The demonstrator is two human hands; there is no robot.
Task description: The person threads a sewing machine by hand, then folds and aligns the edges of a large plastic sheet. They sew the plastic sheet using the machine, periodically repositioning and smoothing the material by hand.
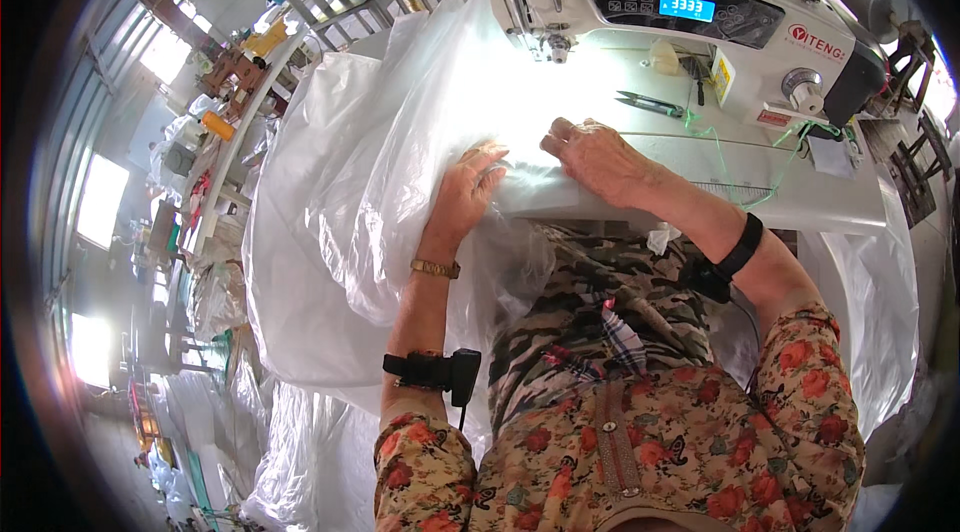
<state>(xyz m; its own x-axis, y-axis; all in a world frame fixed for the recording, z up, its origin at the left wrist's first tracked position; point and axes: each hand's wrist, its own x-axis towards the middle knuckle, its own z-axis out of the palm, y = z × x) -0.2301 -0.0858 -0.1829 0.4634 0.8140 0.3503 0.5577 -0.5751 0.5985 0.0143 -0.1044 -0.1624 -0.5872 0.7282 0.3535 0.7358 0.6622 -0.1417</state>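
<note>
Our left hand (468, 190), fingers loosely spread, and right hand (603, 164), fingers curled but whether pinching we cannot tell, presumably keep the plastic sheeting (345, 167), centre-left, from slipping near the upper-right sewing machine (690, 22).

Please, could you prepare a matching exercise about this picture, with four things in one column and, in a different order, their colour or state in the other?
Column 1
1. Left hand
2. Sewing machine display
3. Tangled thread
4. Plastic sheet

Column 2
A. Green
B. Translucent white, in loose folds
C. Has a gold-coloured band at its wrist
D. Lit blue

Right pairs: 1-C, 2-D, 3-A, 4-B
</note>
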